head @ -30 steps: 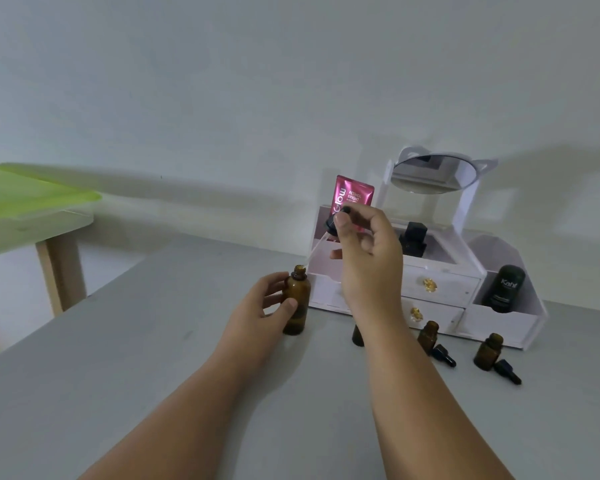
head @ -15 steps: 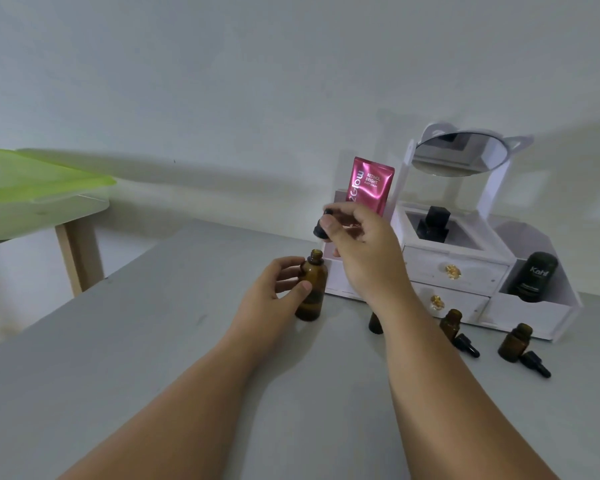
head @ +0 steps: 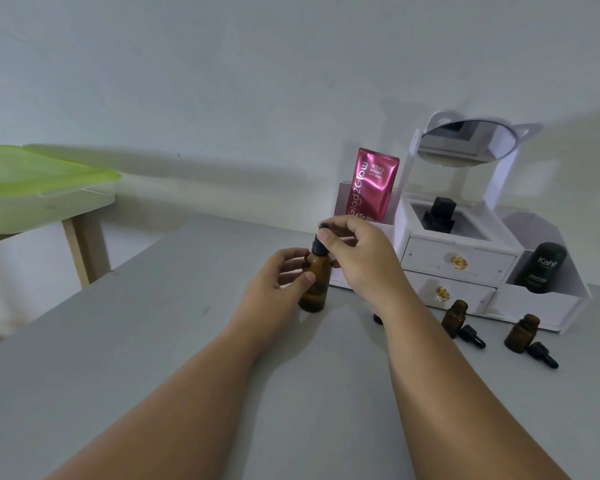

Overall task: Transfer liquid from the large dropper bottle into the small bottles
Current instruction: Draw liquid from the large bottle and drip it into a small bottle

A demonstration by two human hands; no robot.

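On table [head: 146, 341] | left hand [head: 274, 284] grips bottle [head: 316, 284] | right hand [head: 364, 259] pinches cap [head: 318, 244] | one vial [head: 377, 319] occluded

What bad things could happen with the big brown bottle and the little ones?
1. The left hand grips the large bottle at its side while the right hand pinches the dropper cap at its neck. A hard tug might tip it and spill.
2. The left small bottle and the right small bottle stand uncapped beside the right forearm. A careless sweep could probably knock them over.
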